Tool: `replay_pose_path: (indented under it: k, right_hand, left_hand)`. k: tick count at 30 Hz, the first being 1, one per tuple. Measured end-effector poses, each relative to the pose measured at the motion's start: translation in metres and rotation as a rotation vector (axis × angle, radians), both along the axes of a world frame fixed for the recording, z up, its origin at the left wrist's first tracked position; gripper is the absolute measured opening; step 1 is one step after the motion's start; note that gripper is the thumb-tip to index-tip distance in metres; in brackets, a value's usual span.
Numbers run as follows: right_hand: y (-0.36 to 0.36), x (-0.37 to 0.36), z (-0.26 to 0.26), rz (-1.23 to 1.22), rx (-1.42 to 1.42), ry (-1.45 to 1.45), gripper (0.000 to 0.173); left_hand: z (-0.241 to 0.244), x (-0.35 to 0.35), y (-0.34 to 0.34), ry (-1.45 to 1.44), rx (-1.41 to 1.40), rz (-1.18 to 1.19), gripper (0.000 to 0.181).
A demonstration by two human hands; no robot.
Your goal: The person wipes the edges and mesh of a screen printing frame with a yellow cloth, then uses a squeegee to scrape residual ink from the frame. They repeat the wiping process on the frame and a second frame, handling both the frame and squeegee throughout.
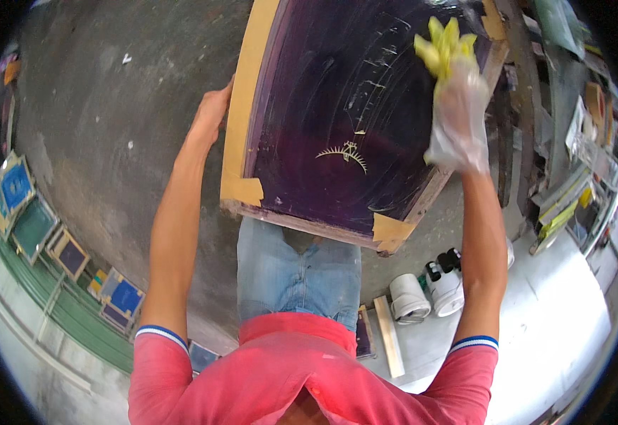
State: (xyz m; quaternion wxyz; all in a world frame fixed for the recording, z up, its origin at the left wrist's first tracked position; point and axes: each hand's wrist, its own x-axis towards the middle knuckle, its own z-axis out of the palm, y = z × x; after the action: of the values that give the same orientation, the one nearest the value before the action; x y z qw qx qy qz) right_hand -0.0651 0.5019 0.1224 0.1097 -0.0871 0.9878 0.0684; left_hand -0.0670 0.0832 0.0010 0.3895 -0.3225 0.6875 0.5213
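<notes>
A wood-framed printing screen (335,106) with dark purple mesh, taped along its left edge and at its corners, stands tilted in front of me. Pale yellowish lines form a spiked arc and a small figure on its lower part, and wet-looking streaks cross the mesh. My left hand (213,114) grips the frame's left side, its fingertips hidden behind the edge. On the upper right of the mesh, my right hand (460,111), in a clear plastic glove, holds a crumpled yellow cloth (444,48). This hand is blurred.
Several smaller framed screens (70,255) lean at the lower left. White buckets (410,297) and a wooden strip (388,334) stand at the lower right, near a pale surface (548,319). Frames and tools crowd a rack (569,196) at the far right.
</notes>
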Motion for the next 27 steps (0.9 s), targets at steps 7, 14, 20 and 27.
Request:
replay_pose_path:
  k: [7,14,20,27]
  right_hand:
    - [-0.057,0.072,-0.011,0.615,-0.596,-0.142,0.037]
    - [0.083,0.091,0.028,-0.014,-1.02,-0.01,0.039]
    - [0.135,0.217,0.011,-1.167,-1.563,-0.357,0.044]
    - [0.123,0.18,-0.066,-0.269,-0.682,-1.085,0.043]
  left_hand:
    - [0.019,0.003,0.013,0.086,-0.172,0.074,0.059]
    - [0.03,0.0,0.024,0.031,-0.362,0.031,0.044]
    - [0.016,0.005,0.015,0.053,-0.382,-0.038,0.052]
    - [-0.011,0.027,0.002,0.28,-0.22,0.258,0.035]
